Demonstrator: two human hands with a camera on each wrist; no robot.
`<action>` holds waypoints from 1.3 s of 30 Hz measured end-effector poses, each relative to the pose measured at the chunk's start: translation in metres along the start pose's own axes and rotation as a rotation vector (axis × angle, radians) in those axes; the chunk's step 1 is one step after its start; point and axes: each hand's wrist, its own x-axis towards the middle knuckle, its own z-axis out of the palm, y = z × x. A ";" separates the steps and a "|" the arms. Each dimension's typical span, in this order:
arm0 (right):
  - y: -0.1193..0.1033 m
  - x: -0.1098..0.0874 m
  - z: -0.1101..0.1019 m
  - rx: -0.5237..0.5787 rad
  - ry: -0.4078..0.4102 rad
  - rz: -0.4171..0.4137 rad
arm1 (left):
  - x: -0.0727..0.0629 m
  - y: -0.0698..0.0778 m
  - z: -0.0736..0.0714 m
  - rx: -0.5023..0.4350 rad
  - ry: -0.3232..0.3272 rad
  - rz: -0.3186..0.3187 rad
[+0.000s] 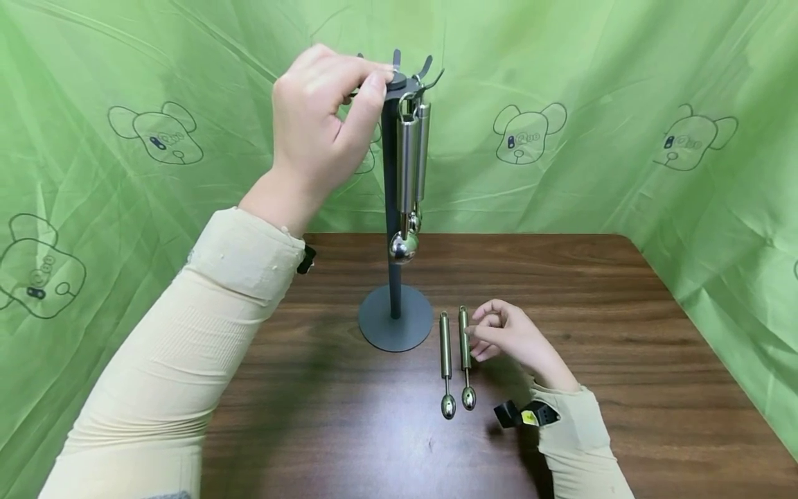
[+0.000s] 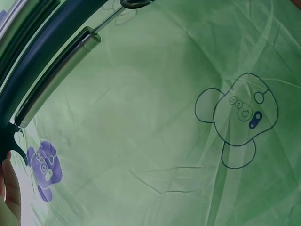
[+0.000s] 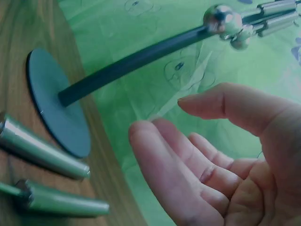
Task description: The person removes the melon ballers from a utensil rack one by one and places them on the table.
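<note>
A dark hook stand (image 1: 391, 201) stands upright on its round base. My left hand (image 1: 324, 111) grips its top, thumb and forefinger at the central cap. Metal melon ballers hang from the hooks on the right, one in front (image 1: 407, 166) and another just behind it (image 1: 423, 152). Two more lie side by side on the table, a left melon baller (image 1: 445, 346) and a right melon baller (image 1: 465, 339). Beside the right one's handle is my right hand (image 1: 514, 339). In the right wrist view its thumb and loosely bent fingers (image 3: 155, 165) are apart, holding nothing.
The brown wooden table (image 1: 623, 360) carries the stand's round base (image 1: 395, 326). Green cloth (image 1: 561, 55) with printed bear heads encloses the back and sides. A black wrist device (image 1: 524, 414) sits at the right cuff, above the tabletop.
</note>
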 end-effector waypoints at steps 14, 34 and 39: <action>-0.040 0.000 0.015 -0.053 0.090 -0.185 | 0.004 -0.006 -0.006 0.010 -0.081 0.044; -0.146 0.010 0.038 -0.092 0.207 -0.505 | 0.007 -0.007 -0.009 -0.059 -0.110 -0.060; -0.164 0.014 0.041 -0.097 0.216 -0.545 | 0.007 -0.007 -0.008 -0.088 -0.101 -0.079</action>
